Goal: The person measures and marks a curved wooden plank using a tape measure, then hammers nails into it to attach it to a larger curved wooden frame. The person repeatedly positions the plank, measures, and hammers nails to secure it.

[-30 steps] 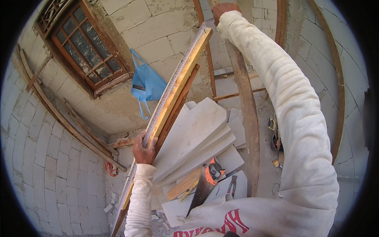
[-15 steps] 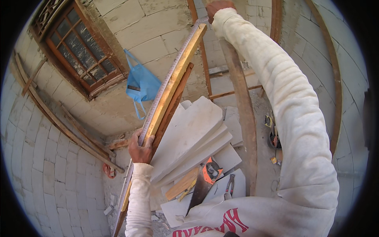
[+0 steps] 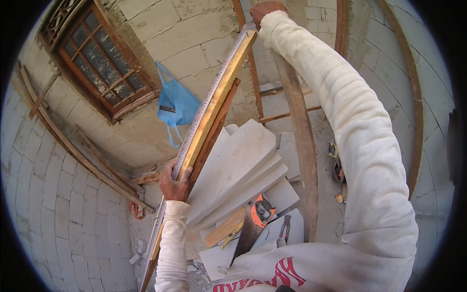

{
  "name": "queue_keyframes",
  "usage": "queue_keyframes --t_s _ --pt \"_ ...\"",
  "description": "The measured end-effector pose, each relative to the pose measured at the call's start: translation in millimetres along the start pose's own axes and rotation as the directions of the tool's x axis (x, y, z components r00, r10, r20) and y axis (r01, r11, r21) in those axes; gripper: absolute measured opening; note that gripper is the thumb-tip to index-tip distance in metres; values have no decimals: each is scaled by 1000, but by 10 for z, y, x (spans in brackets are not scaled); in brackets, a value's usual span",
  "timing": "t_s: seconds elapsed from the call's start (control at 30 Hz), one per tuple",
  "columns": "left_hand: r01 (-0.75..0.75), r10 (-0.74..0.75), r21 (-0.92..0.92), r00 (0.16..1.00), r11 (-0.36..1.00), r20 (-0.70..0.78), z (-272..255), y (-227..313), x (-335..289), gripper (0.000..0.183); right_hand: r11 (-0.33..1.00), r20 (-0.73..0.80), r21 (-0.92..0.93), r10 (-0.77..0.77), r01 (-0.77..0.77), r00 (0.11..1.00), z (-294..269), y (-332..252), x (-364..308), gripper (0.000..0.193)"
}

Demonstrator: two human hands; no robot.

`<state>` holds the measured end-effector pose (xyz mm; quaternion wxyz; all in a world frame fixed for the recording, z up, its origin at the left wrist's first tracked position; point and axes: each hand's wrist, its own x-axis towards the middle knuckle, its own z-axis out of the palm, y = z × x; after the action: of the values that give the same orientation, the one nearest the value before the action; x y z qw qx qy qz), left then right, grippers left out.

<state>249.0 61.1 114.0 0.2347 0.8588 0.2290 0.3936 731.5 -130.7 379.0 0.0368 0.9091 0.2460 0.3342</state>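
Observation:
A length of pale sawn timber slants up from the lower left, with a white measuring tape laid along its left side. My left hand is closed around the timber and tape, about midway along. At the top, my right hand is closed at the tape's upper end, just beyond the timber's end; its inner fingers are partly hidden. A darker brown strip of wood runs close along the timber's right side.
White slabs lie stacked below the timber. A handsaw and pincers rest near my body. A wooden post stands to the right. A blue bag hangs on the wall beside a barred window.
My right hand has shifted slightly left at the tape's upper end. My left hand keeps its grip, and the timber stays nearly in place.

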Motion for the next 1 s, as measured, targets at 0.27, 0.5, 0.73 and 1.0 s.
queue_keyframes --t_s 0.27,0.5,0.73,1.0 --pt "7 -7 -29 1000 1000 6 -2 -20 -4 38 1000 -4 18 -13 13 1000 4 -62 12 30" --pt "16 -16 -20 1000 1000 5 9 -44 0 38 1000 21 -10 -3 3 1000 1 -50 -26 29" --pt "-7 7 1 1000 1000 -21 21 -62 -2 39 1000 24 -14 11 -11 1000 -42 -77 -41 29" --pt "-15 14 -20 999 1000 -29 33 -88 -15 40 1000 14 -30 -8 9 1000 -57 -104 -83 29"
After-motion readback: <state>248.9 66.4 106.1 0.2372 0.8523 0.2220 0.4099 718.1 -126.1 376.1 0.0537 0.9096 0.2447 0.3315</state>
